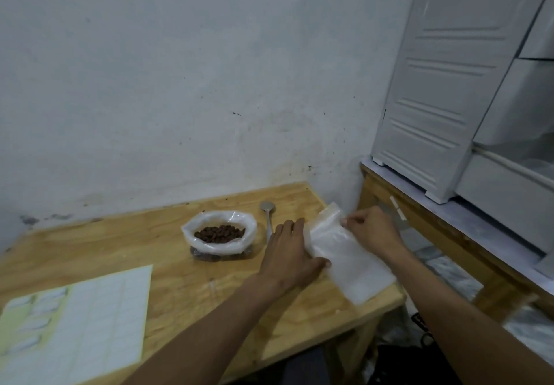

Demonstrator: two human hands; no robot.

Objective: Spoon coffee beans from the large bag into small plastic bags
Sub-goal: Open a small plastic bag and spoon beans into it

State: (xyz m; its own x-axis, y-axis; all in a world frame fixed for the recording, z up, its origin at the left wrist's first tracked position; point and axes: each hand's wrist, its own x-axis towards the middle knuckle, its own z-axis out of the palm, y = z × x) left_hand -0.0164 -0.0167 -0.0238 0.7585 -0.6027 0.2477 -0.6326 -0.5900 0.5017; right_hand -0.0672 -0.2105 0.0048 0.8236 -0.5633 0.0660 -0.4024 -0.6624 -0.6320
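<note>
Right now, stack of small plastic bags (350,260) laid at right end of wooden surface (168,264), lower corner overhanging right edge. Stack pressed by left hand (292,254), fingers flat, thumb on plastic. Top edge of stack pinched by right hand (370,230). Large bag (219,234) of coffee beans (219,232) stood open mid-surface, rim rolled down. Spoon (267,213) laid between large bag and left hand. Label sheet (81,321) laid at near left. Wall close behind; white drawer cabinet (449,84) raised on neighbouring bench at right.

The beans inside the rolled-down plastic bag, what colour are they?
Dark brown coffee beans, seen in the head view.
</note>
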